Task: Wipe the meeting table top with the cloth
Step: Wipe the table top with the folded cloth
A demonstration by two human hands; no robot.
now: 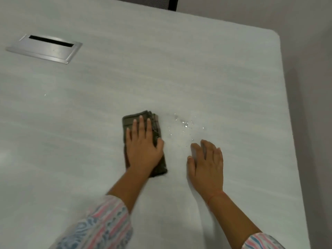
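A folded dark brown cloth (129,120) lies flat on the pale grey meeting table top (179,72). My left hand (143,148) presses down on the cloth with fingers spread and covers its middle. My right hand (207,163) rests flat on the bare table to the right of the cloth, with nothing in it. Water droplets (185,125) glisten on the surface just right of the cloth and beyond my right hand.
A silver cable hatch (45,49) with a black slot is set into the table at the far left. The table's rounded corner (274,35) and right edge border grey floor. A dark chair (172,3) stands past the far edge.
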